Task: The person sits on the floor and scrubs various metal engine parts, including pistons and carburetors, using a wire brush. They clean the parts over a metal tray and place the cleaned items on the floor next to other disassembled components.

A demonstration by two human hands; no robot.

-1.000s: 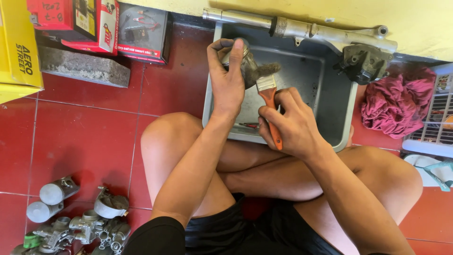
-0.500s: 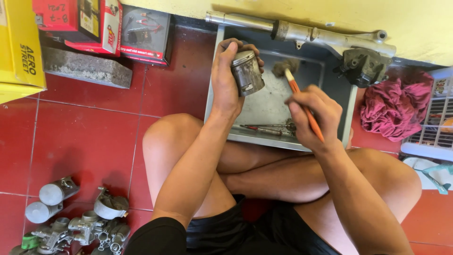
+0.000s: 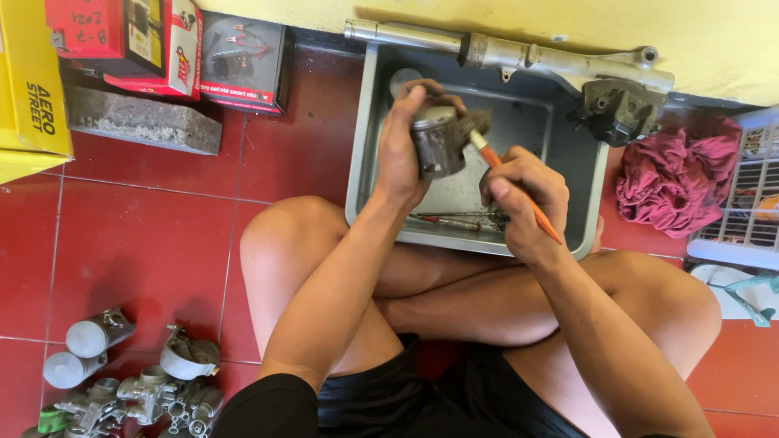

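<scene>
Grimy grey metal, a short cylindrical piston [image 3: 438, 139] with a ringed crown, sits clasped in the left hand [image 3: 402, 154] above the rectangular grey plastic wash tub [image 3: 584, 186], while the right hand [image 3: 523, 199] is closed around the orange handle of a paintbrush [image 3: 495, 166] whose matted dark bristles touch the piston's upper side. Thin tools [image 3: 458, 221] lie on the tub's wet floor below the hands. A dull silver fork tube [image 3: 503, 53] spans the far rim, a crumpled maroon rag [image 3: 673, 174] lies just right, and cast aluminium carburettor parts [image 3: 138, 381] cluster well apart on the glossy red floor tiles [image 3: 138, 243].

A maroon rag [image 3: 677, 182] lies right of the tray; carburetor parts [image 3: 130, 377] sit bottom-left.
</scene>
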